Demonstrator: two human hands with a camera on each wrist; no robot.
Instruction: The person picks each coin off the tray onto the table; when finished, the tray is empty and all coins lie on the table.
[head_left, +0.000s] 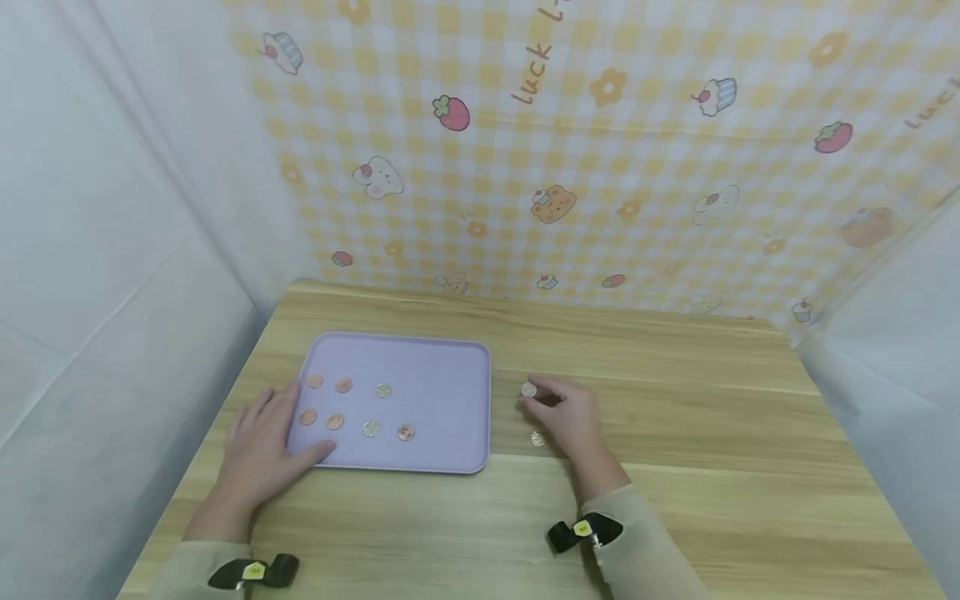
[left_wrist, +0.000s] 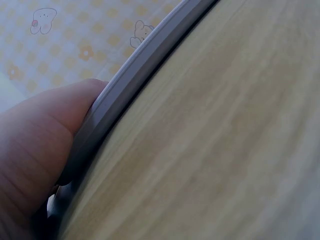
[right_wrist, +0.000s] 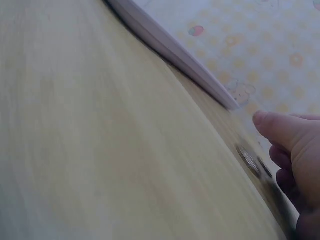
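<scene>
A lilac tray (head_left: 450, 408) lies on the left half of the table. My left hand (head_left: 258, 450) rests at its left edge, fingers fairly straight, with the thumb reaching over the near rim. In the left wrist view that thumb (left_wrist: 75, 105) touches the tray's rim (left_wrist: 135, 65). Right of the tray, my right hand (head_left: 573, 417) pinches a silver coin (head_left: 528, 390) between thumb and index finger. A second silver coin (head_left: 537, 438) lies on the wood just below that hand. The right wrist view shows the right thumb (right_wrist: 280, 130); the pinched coin is hidden there.
Several coins lie spread in the tray's left and middle parts, among them a copper coin (head_left: 335, 422) and a silver coin (head_left: 384, 390). The wooden table (head_left: 712, 400) meets a yellow checked cloth (head_left: 510, 167) at the back. White sheets (head_left: 112, 250) hang at the sides.
</scene>
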